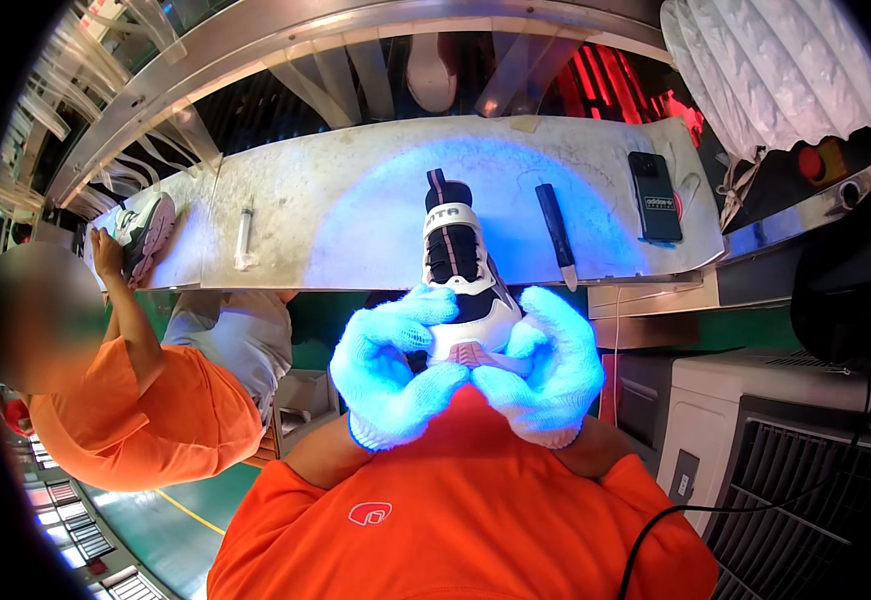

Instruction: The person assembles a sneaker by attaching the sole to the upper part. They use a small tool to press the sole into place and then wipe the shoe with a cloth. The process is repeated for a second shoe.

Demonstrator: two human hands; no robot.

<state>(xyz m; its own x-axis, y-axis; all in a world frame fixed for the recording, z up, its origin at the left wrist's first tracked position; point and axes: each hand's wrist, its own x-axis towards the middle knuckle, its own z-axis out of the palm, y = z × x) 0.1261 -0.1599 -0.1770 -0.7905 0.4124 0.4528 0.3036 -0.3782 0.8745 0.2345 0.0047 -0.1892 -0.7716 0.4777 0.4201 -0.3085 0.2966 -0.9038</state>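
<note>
Both my hands wear white knit gloves, lit blue by a lamp. Between them is a sneaker (470,310), black and white with a pinkish sole at the toe. Its toe points toward me, and its heel and pull loop lie over the bench. My left hand (395,365) grips the left side of the toe, with fingers on the upper and thumb by the sole. The right side of the toe is held by my right hand (545,365), its thumb also near the sole edge. The underside of the shoe is hidden.
On the pale bench (285,200) lie a dark-handled knife or brush (555,232), a black phone (655,196) and a syringe (244,236). A co-worker in orange (155,415) holds another sneaker (145,238) at the left. Beyond the bench, a shoe (431,73) sits inside the machine.
</note>
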